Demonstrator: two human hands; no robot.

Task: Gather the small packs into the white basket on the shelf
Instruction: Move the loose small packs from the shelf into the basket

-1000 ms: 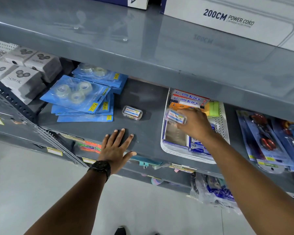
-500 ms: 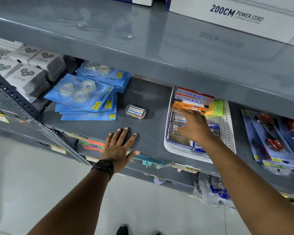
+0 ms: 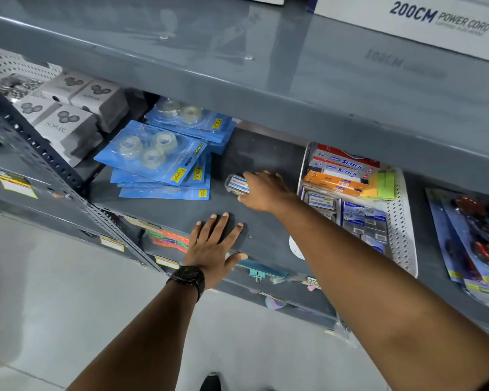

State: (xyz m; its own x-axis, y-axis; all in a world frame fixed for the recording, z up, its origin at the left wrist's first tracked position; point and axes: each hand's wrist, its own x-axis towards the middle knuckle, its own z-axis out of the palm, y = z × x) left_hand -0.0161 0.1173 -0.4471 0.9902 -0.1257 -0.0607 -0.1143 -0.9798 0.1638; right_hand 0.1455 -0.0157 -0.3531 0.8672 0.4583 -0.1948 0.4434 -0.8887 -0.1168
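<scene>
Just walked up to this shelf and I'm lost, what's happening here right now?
A person is tidying a store shelf. Their right hand is reaching for a small clear pack lying loose on the shelf, fingers on it; whether it is gripped yet is unclear. Their left hand rests flat and open on the shelf's front edge. To the right sits the white basket, already holding a similar pack and other stationery. Blue tape packs lie to the left.

"200CM POWER CORD" on white box [image 3: 424,21], "Softek" on basket packs [image 3: 347,163], "69.00" yellow stickers on blue tape cards [image 3: 153,156]
</scene>
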